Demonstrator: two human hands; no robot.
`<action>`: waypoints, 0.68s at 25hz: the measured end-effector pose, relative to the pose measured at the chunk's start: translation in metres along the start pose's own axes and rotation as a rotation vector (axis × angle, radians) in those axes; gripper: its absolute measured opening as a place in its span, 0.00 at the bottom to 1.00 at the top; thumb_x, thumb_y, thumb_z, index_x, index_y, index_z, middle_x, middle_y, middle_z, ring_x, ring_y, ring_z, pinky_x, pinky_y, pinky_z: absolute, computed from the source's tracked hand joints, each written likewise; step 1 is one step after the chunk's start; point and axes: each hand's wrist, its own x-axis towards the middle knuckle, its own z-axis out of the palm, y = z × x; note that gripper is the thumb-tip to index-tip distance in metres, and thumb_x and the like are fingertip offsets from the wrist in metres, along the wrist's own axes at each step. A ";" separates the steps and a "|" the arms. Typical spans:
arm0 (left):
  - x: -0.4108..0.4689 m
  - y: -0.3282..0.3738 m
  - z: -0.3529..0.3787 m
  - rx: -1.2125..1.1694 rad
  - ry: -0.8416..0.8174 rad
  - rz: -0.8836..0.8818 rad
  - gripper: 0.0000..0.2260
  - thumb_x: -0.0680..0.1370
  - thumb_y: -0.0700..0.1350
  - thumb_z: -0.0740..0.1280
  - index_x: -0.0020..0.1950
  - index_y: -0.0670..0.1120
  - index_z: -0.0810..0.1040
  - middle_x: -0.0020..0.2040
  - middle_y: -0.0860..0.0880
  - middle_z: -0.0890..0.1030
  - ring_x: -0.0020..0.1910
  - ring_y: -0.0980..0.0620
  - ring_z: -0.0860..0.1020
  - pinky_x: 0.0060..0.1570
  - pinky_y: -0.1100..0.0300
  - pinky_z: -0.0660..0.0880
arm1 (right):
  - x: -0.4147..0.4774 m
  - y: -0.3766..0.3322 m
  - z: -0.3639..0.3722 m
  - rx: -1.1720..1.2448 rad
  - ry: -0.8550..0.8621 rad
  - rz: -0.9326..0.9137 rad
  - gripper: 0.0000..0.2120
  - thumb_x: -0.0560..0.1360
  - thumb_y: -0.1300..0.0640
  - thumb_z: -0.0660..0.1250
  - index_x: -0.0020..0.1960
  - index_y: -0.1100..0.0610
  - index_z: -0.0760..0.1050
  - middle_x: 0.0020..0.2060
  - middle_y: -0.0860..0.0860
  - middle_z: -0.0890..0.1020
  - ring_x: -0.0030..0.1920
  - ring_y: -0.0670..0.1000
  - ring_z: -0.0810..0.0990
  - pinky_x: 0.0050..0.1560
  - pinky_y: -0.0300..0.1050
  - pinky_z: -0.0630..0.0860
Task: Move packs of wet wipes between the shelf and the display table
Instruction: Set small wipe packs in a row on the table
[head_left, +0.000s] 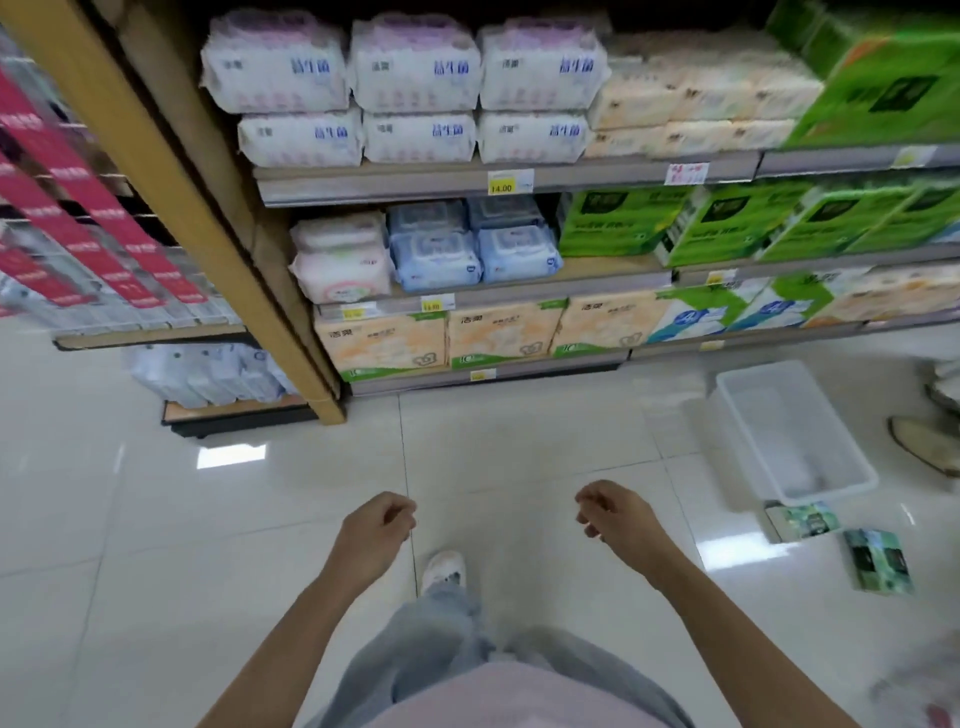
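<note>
wet wipes packs (435, 260): blue, stacked 2 high in 2 columns on the mid shelf (519, 179) level, well apart from both hands.

l fingers (400, 512) loosely curled, thumb near the fingertips, nothing in them. r fingers (589, 512) same: loose curl, nothing held. left hand (376, 530) and right hand (615, 519) hang side by side over the floor (208, 545), knuckles up, bare forearms running back to the bottom corners. between the arms: pale jeans, pinkish top and one white shoe (442, 569) stepping fwd on the tile.

r of the right hand, on the floor: 2 green packs (878, 561), lying flat, one just by the corner of a white plastic bin (748, 374). another person's shoe (924, 447) at the far r edge.

ahead, the shelf unit: pink-white pack (340, 265) touching the blue ones on their l, green boxes (727, 223) to their r. level above: white packs (415, 67) w/ blue print, 2 rows high; yellow price tag (501, 184) reading 14.00 on the rail under them. bottom level: orange tissue packs (504, 332). far l: wire rack w/ red-labelled items (78, 208), blurred.
</note>
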 end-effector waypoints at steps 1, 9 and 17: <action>0.020 0.023 -0.005 0.025 -0.014 0.037 0.05 0.79 0.42 0.62 0.48 0.50 0.76 0.46 0.51 0.81 0.45 0.53 0.79 0.41 0.68 0.70 | 0.012 -0.003 -0.008 0.010 0.018 0.018 0.07 0.78 0.63 0.60 0.51 0.60 0.76 0.43 0.56 0.82 0.37 0.49 0.78 0.33 0.32 0.71; 0.147 0.180 0.004 0.104 -0.086 0.218 0.05 0.79 0.45 0.63 0.51 0.53 0.77 0.49 0.51 0.81 0.50 0.51 0.78 0.52 0.58 0.73 | 0.113 -0.025 -0.079 0.160 0.063 0.127 0.08 0.78 0.61 0.60 0.55 0.58 0.75 0.42 0.53 0.82 0.38 0.49 0.80 0.38 0.39 0.74; 0.200 0.323 0.026 -0.118 0.012 0.337 0.08 0.79 0.43 0.64 0.46 0.57 0.77 0.45 0.49 0.83 0.48 0.50 0.80 0.51 0.61 0.75 | 0.241 -0.178 -0.215 0.198 0.082 -0.353 0.13 0.77 0.66 0.61 0.43 0.49 0.74 0.38 0.54 0.80 0.39 0.53 0.77 0.42 0.43 0.73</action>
